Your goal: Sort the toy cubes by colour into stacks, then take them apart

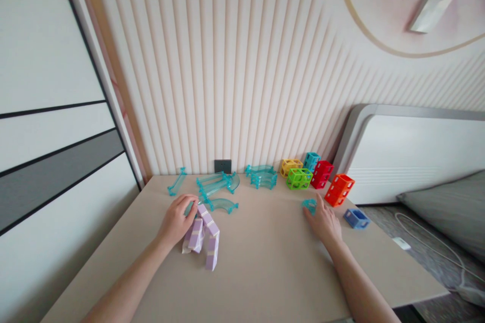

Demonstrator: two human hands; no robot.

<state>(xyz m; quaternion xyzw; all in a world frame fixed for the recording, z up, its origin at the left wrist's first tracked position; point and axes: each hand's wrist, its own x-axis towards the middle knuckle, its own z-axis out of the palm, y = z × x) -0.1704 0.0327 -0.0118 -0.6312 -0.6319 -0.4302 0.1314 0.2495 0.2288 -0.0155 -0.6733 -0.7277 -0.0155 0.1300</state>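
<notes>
By the left hand (176, 219) lie pale-striped purple packs (196, 235).

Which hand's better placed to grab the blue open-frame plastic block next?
Probably the right hand: it's close to the blue block, whereas the left hand is far off, beside the purple-and-white boxy pieces.

Toward the back edge of the desk (261, 267), I see a free lane running between the purple-and-white pieces (209, 221) and the person's right hand (325, 219), obstructed at its end by teal pieces (263, 179) and, near the back right corner, open-framed blocks (299, 179).
</notes>
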